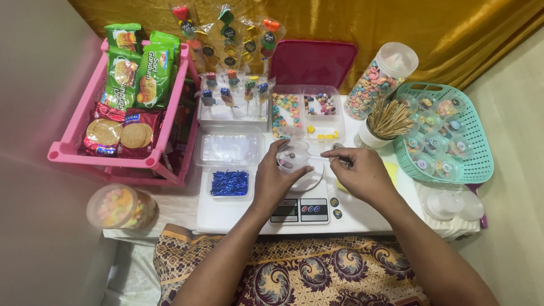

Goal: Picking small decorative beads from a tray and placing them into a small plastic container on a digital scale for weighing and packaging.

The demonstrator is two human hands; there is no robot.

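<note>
We are steadying a small clear cup [293, 157] on the scale [300, 207] with our left hand [277, 180] curled round it, while our right hand [361, 174] is pinching a spoon [323, 157] lying leftward into it.

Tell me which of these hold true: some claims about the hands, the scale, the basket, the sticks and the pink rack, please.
1. The left hand steadies a small clear cup on the kitchen scale. True.
2. The right hand grips a pair of scissors. False: it pinches a small spoon at the cup.
3. The turquoise basket holds small lidded cups. True.
4. The wooden sticks lie flat on the table. False: they stand in a white cup.
5. The pink rack holds biscuit packets. True.
</note>
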